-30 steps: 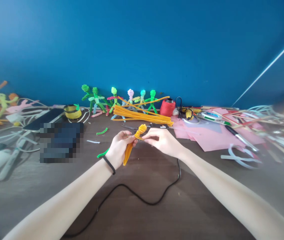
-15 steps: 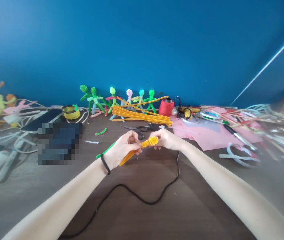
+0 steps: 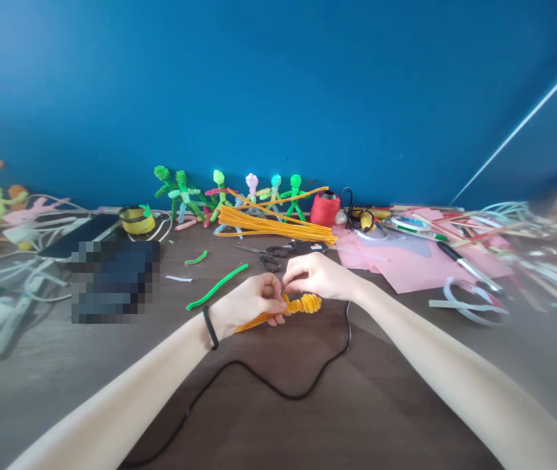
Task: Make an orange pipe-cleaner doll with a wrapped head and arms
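My left hand (image 3: 251, 303) is closed around an orange pipe-cleaner piece (image 3: 302, 304) whose coiled end pokes out to the right. My right hand (image 3: 315, 275) pinches the same piece from above, right at the coil. Both hands hover just over the brown table (image 3: 381, 391) at its middle. A green pipe cleaner (image 3: 217, 286) lies on the table just left of my left hand. Black scissors (image 3: 271, 256) lie right behind my hands.
A bundle of orange pipe cleaners (image 3: 273, 225) lies at the back, with several pipe-cleaner figures (image 3: 219, 192) along the blue wall. A red spool (image 3: 324, 210), pink paper sheets (image 3: 405, 264) and clutter sit to the right. A black cable (image 3: 268, 385) crosses the table. Cables lie left.
Both hands have come down and nearer to me with the orange piece. Its coiled end has turned from pointing up to pointing right.
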`<state>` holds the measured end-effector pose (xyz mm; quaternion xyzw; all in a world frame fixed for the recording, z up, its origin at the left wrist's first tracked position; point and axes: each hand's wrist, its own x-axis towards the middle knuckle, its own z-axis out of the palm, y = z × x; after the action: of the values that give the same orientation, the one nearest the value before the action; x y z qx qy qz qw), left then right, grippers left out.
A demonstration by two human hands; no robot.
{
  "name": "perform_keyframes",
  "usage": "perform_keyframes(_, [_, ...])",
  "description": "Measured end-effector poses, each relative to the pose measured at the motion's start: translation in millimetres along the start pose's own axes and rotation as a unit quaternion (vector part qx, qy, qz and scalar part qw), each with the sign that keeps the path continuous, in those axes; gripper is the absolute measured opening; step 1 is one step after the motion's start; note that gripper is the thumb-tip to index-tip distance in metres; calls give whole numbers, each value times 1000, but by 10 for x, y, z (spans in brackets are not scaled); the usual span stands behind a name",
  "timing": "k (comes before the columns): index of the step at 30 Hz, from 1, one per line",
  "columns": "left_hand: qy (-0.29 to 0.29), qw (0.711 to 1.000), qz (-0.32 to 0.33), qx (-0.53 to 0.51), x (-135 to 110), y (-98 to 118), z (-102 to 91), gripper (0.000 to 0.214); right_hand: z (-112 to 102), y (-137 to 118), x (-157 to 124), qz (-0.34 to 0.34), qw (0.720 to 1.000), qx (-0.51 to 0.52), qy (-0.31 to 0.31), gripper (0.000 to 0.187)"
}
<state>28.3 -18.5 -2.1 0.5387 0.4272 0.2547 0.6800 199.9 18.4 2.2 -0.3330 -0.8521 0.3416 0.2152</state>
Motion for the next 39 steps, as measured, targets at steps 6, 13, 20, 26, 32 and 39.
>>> perform_keyframes(6, [49, 999, 5, 2, 15, -24, 27, 22, 23, -215, -20, -52, 993, -102, 19, 14])
perform_keyframes(13, [134, 987, 35, -87, 66, -82, 29, 17, 72, -254, -24, -80, 986, -132, 61, 16])
perform_keyframes(20, [184, 966, 44, -176, 92, -73, 5, 13, 132, -181, -2, -100, 983, -109, 109, 14])
perform_keyframes(26, [220, 945, 61, -235, 93, -44, -49, 13, 169, -126, 10, -113, 984, -73, 120, 13])
perform_keyframes(32, [218, 941, 64, -252, 98, -50, -94, 14, 172, -107, 21, -34, 990, 63, 119, 12])
perform_keyframes(39, [192, 950, 81, -231, 99, -45, -111, 9, 145, -57, 18, 61, 987, 89, 120, 14])
